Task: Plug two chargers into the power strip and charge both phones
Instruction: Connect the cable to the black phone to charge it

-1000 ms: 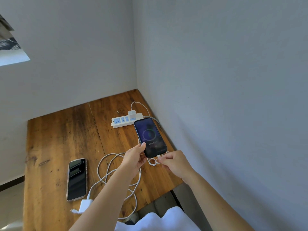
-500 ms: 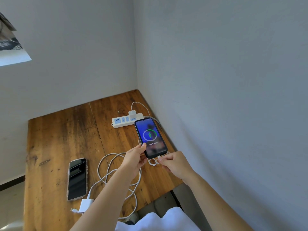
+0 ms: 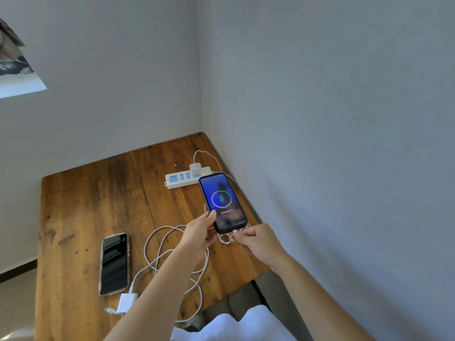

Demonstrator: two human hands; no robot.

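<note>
My left hand (image 3: pixel 200 234) grips a dark phone (image 3: pixel 222 202) by its lower left edge, holding it above the wooden table (image 3: pixel 81 207). Its screen is lit with a green charging ring. My right hand (image 3: pixel 256 241) pinches the white cable plug (image 3: pixel 235 233) at the phone's bottom port. A white power strip (image 3: pixel 183 178) lies at the back, with one white charger (image 3: pixel 195 169) plugged into it. A second phone (image 3: pixel 114 264) lies face up on the left, its screen dark. A second white charger (image 3: pixel 126 302) lies loose at the table's front edge, its cable (image 3: pixel 157 254) coiled beside it.
Grey walls close the table in at the back and along the right side. The table's front edge runs close to my body, with a white garment (image 3: pixel 231 327) below it. The floor shows at the far left.
The held phone's screen went from a dim ring to a bright green charging symbol. Both hands have stayed nearly still.
</note>
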